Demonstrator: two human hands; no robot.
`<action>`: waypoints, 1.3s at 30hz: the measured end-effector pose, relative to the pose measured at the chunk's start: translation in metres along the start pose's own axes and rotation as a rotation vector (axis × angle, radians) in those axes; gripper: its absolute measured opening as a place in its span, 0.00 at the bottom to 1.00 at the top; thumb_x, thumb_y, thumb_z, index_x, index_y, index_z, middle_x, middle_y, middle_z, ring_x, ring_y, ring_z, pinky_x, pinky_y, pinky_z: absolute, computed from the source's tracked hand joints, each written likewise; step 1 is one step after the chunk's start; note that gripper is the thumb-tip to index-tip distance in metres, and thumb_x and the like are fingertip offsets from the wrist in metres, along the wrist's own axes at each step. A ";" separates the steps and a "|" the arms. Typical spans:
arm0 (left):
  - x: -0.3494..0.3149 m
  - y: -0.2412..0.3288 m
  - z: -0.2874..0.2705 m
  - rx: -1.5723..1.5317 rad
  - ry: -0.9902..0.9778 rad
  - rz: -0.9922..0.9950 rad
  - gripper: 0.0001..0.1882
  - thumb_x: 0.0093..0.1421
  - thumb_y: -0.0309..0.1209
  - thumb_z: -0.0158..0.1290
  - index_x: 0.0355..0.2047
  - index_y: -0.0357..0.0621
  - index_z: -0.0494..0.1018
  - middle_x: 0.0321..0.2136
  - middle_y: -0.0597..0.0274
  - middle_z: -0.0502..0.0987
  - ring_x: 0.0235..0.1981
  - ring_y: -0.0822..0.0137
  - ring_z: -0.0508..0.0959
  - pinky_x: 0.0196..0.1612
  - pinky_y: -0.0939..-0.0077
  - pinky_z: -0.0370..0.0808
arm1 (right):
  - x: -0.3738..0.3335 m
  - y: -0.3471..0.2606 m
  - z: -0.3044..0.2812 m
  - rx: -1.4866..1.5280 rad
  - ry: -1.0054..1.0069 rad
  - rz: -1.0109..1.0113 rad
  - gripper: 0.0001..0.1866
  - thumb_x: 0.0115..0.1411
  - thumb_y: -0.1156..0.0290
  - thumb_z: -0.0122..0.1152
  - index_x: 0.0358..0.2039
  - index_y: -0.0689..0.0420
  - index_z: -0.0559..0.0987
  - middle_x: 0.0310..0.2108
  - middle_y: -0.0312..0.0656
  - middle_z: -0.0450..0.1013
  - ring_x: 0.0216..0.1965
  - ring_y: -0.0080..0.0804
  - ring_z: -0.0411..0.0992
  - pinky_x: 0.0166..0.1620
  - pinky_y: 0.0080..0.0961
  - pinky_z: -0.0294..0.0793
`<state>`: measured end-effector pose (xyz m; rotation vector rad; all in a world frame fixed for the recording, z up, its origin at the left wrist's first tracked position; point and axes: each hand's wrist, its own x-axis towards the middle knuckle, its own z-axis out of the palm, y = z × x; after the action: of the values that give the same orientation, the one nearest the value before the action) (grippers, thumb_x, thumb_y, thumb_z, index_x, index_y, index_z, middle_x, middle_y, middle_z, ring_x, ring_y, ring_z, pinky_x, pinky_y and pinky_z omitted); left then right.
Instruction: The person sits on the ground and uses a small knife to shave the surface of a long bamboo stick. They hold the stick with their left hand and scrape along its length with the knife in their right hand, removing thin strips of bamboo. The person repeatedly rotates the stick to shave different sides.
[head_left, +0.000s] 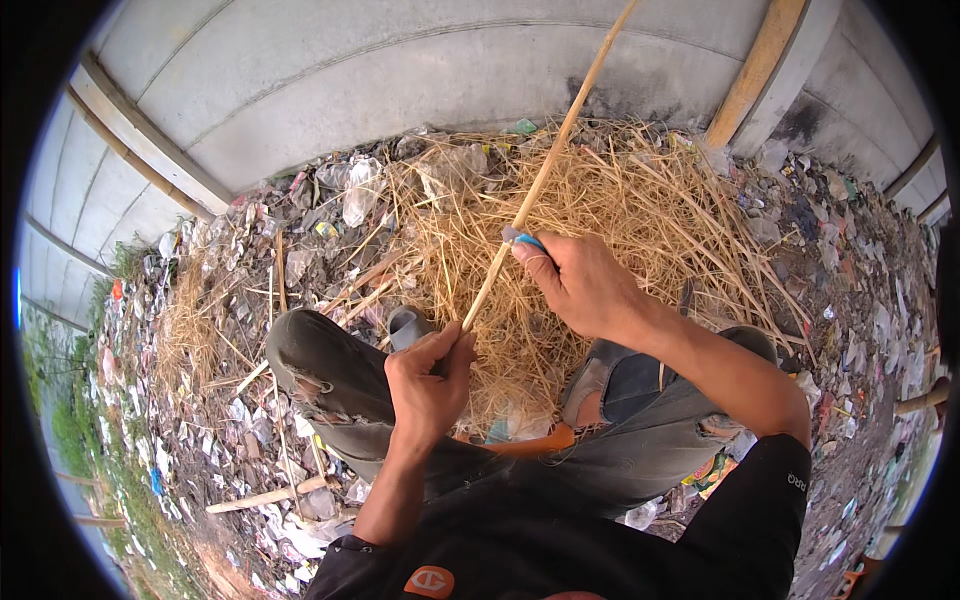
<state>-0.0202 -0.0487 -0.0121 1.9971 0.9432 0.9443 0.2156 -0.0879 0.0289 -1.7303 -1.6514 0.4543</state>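
Gripping bamboo strip (540, 180) above straw pile (640, 210)

The left hand (428, 385) is curled into a fist, thumb on top, its bare forearm rising from the lower edge. The right hand (580, 285) is higher and farther out, fingers folded in a closed grip, wrist bent, forearm angling in from the lower right.

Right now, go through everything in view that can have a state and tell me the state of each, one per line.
Left hand: closed around the lower end of the bamboo strip.
Right hand: gripping a blue-handled tool against the strip.
Bamboo strip: long, held slanted up toward the wall.
Blue-handled tool: mostly hidden in the hand.
Pile of shavings: loose on the ground.
Trousers: torn at both knees.
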 end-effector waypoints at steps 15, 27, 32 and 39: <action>-0.002 -0.005 0.001 0.054 0.037 0.090 0.10 0.59 0.19 0.61 0.42 0.31 0.81 0.22 0.60 0.79 0.20 0.78 0.72 0.24 0.79 0.69 | 0.013 0.000 -0.020 0.279 -0.002 0.049 0.28 0.67 0.49 0.61 0.18 0.58 0.76 0.10 0.30 0.60 0.15 0.21 0.58 0.21 0.30 0.57; 0.002 -0.003 0.012 0.092 0.097 0.126 0.10 0.58 0.20 0.63 0.41 0.35 0.82 0.20 0.53 0.77 0.17 0.66 0.76 0.22 0.75 0.71 | -0.004 -0.011 -0.004 0.301 -0.366 -0.282 0.14 0.59 0.65 0.68 0.23 0.61 0.79 0.14 0.43 0.69 0.16 0.32 0.64 0.25 0.33 0.67; 0.009 0.001 0.008 0.127 0.143 0.116 0.09 0.59 0.20 0.63 0.41 0.34 0.82 0.20 0.53 0.76 0.17 0.70 0.75 0.22 0.75 0.70 | -0.007 -0.011 -0.003 0.189 -0.310 -0.176 0.15 0.55 0.60 0.73 0.27 0.61 0.82 0.12 0.38 0.69 0.14 0.25 0.65 0.22 0.29 0.65; 0.003 -0.002 0.012 0.237 0.190 0.198 0.10 0.58 0.21 0.64 0.41 0.36 0.82 0.20 0.53 0.77 0.16 0.66 0.75 0.22 0.73 0.71 | 0.000 -0.014 -0.009 0.214 -0.026 0.070 0.22 0.56 0.52 0.73 0.22 0.59 0.81 0.10 0.36 0.66 0.13 0.26 0.65 0.20 0.30 0.62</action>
<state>-0.0097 -0.0488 -0.0184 2.2627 1.0138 1.1959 0.2115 -0.0904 0.0450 -1.6324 -1.5042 0.6642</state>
